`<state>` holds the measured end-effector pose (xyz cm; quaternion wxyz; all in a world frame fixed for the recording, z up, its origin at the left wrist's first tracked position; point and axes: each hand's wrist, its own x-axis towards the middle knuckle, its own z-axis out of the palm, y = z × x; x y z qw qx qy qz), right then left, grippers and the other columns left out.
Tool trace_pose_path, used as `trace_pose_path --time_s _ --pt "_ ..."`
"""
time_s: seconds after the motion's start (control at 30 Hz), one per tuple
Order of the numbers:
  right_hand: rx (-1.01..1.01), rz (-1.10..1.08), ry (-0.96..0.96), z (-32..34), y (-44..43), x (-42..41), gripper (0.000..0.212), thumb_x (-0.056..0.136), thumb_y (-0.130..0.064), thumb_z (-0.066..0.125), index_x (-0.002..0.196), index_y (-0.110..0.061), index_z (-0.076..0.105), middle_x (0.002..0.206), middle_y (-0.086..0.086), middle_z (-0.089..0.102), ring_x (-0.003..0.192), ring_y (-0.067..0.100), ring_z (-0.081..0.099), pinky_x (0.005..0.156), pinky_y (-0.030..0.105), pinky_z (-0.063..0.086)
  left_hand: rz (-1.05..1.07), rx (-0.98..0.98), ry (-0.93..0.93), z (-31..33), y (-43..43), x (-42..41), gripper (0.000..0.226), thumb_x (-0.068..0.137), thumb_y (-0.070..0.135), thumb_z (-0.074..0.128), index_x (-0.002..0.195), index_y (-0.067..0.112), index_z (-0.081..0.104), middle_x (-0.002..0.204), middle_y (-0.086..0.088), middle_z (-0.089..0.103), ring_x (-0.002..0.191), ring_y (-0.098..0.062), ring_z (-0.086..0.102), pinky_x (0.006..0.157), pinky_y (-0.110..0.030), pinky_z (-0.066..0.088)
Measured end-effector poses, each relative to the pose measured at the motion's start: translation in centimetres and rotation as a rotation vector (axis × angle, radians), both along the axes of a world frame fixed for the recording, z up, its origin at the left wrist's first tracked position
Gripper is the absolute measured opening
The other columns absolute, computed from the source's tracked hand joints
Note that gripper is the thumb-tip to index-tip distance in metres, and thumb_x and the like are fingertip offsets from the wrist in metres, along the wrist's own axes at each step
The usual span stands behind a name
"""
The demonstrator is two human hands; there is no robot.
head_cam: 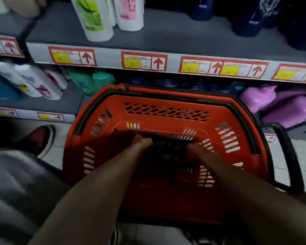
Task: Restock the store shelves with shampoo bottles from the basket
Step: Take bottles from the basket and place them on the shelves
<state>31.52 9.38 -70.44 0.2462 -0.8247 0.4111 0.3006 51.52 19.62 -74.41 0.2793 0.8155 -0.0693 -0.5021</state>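
A red plastic basket (166,103) stands on the floor against the lower shelf, and I look straight down into it. No bottle shows inside; its slotted bottom lies in shadow. Both my arms reach into it. My left hand (142,140) is low near the middle of the bottom, fingers bunched and blurred. A little to the right, my right hand (197,151) is just as blurred. Whether either hand holds anything is hidden by shadow and blur. White shampoo bottles with green (94,18) and pink (129,13) labels stand on the upper shelf (175,38).
Dark blue bottles (254,20) fill the upper shelf's right side. On the lower shelf are white bottles (34,82), teal bottles (97,82) and purple pouches (286,105). A black handle (290,156) juts from the basket's right. My shoe (41,140) is on the tiles at the left.
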Motion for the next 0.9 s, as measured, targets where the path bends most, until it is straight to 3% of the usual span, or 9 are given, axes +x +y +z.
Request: trace_pose_path --time_s 0.07,0.2,0.37,0.43,0.5,0.57,0.67,0.77,0.9 --pt "-0.031 -0.015 0.013 -1.2 0.6 0.2 0.035 0.096 -0.038 0.064 0.119 -0.012 0.068 0.12 0.015 0.069 0.11 0.035 0.065 0.091 0.041 0.055 0.035 -0.028 0.049 -1.6 0.0 -0.2 0.057 0.08 0.005 0.08 0.133 0.001 0.059 0.129 -0.019 0.066 0.119 -0.035 0.065 0.101 -0.046 0.055" --pt "-0.104 0.064 -0.047 -2.5 1.0 0.2 0.033 0.099 -0.028 0.063 0.128 -0.014 0.065 0.125 0.009 0.067 0.113 0.025 0.066 0.096 0.039 0.056 -0.016 0.017 0.058 -3.9 -0.8 -0.6 0.084 0.074 0.008 0.09 0.145 -0.002 0.046 0.143 -0.021 0.056 0.132 -0.036 0.056 0.108 -0.046 0.05" --pt "-0.097 0.113 -0.016 -3.9 1.3 0.3 0.025 0.1 -0.032 0.062 0.121 -0.017 0.067 0.118 0.005 0.068 0.106 0.02 0.067 0.093 0.036 0.056 -0.269 0.191 -0.141 -6.1 -1.4 -1.1 0.107 0.082 0.038 0.085 0.16 0.004 0.022 0.165 -0.019 0.027 0.153 -0.036 0.026 0.124 -0.045 0.027" --pt "-0.091 0.107 -0.021 -4.4 1.2 0.4 0.025 0.099 -0.032 0.064 0.12 -0.018 0.065 0.116 0.004 0.068 0.105 0.019 0.067 0.093 0.036 0.056 -0.335 0.229 -0.271 -6.3 -1.1 -1.2 0.107 0.082 0.045 0.083 0.161 0.008 0.021 0.167 -0.017 0.022 0.156 -0.035 0.02 0.127 -0.045 0.017" --pt "-0.083 0.095 -0.034 -5.0 1.1 0.1 0.024 0.099 -0.029 0.065 0.12 -0.017 0.064 0.117 0.004 0.068 0.104 0.019 0.068 0.094 0.037 0.055 -0.34 0.147 -0.289 -6.5 -0.8 -1.0 0.108 0.078 0.045 0.087 0.16 0.012 0.024 0.167 -0.013 0.025 0.156 -0.032 0.019 0.126 -0.045 0.012" --pt "-0.061 0.115 -0.016 -5.5 1.2 -0.1 0.025 0.1 -0.023 0.063 0.123 -0.014 0.062 0.122 0.006 0.067 0.108 0.021 0.067 0.096 0.037 0.054 -0.268 0.023 -0.205 -6.5 -0.2 -0.8 0.105 0.069 0.038 0.094 0.155 0.018 0.037 0.159 -0.009 0.042 0.151 -0.031 0.032 0.125 -0.045 0.023" --pt "-0.021 0.125 0.012 -5.5 1.3 -0.2 0.032 0.101 -0.019 0.061 0.133 -0.013 0.057 0.134 0.009 0.06 0.119 0.023 0.061 0.1 0.037 0.051 -0.228 -0.093 -0.229 -6.2 0.4 -0.5 0.082 0.06 0.032 0.099 0.131 0.025 0.058 0.131 -0.001 0.064 0.13 -0.025 0.056 0.104 -0.037 0.049" --pt "0.012 0.102 0.006 -5.0 1.4 0.0 0.034 0.102 -0.016 0.059 0.135 -0.01 0.057 0.138 0.011 0.058 0.122 0.025 0.06 0.103 0.038 0.051 -0.387 -0.157 -0.291 -5.0 0.4 -0.2 0.052 0.061 0.031 0.098 0.098 0.031 0.061 0.101 0.01 0.065 0.106 -0.017 0.066 0.081 -0.025 0.05" --pt "0.06 -0.005 -0.028 -4.2 1.6 0.0 0.051 0.102 -0.013 0.059 0.151 -0.014 0.044 0.149 0.013 0.051 0.133 0.029 0.055 0.112 0.043 0.046 -0.439 -0.226 -0.303 -1.6 -0.6 0.5 0.046 0.054 0.043 0.095 0.08 0.032 0.059 0.081 0.015 0.066 0.077 -0.002 0.065 0.056 -0.013 0.043"
